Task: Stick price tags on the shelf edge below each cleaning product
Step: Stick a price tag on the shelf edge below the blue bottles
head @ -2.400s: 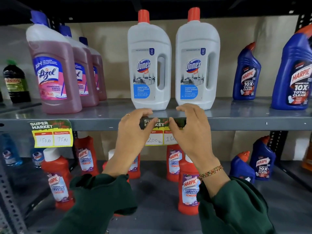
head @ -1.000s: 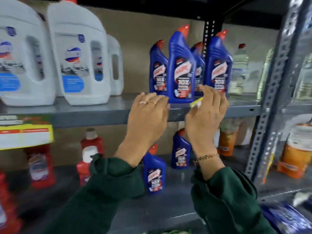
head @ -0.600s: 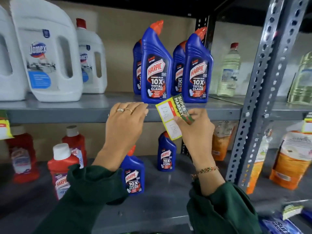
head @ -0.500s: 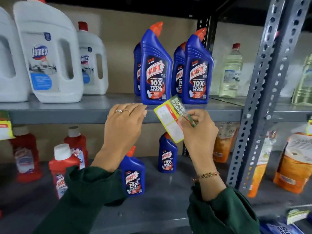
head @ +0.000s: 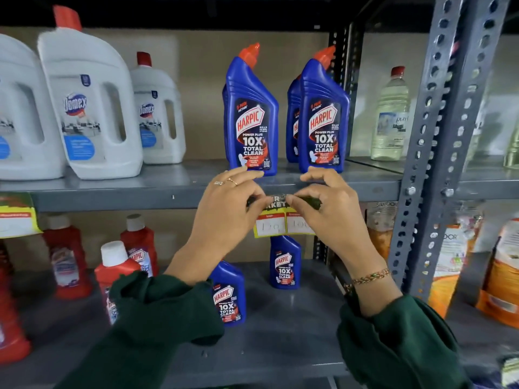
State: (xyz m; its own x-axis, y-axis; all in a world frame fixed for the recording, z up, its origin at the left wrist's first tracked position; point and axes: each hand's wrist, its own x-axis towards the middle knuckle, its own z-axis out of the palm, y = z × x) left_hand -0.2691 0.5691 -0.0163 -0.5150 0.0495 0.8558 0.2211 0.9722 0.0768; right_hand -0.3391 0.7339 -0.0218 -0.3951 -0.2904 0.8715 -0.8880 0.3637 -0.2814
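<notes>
A yellow and green price tag (head: 282, 220) with handwritten prices hangs flat against the grey shelf edge (head: 140, 199), right below the blue Harpic bottles (head: 251, 122). My left hand (head: 229, 210) pinches the tag's top left corner against the edge. My right hand (head: 327, 204) pinches the top right corner. Fingers cover most of the tag's green header. Another tag (head: 16, 217) is stuck on the same edge at the far left, under the white Domex bottles (head: 90, 108).
A perforated grey upright (head: 438, 141) stands right of my hands. Beyond it are clear bottles (head: 390, 116) and orange packets (head: 500, 273). The lower shelf holds red bottles (head: 70, 259) and small blue Harpic bottles (head: 285, 265).
I moved right from the Domex tag to the Harpic bottles. The tag, held tilted in my right hand, is now level on the shelf edge with both hands on its top.
</notes>
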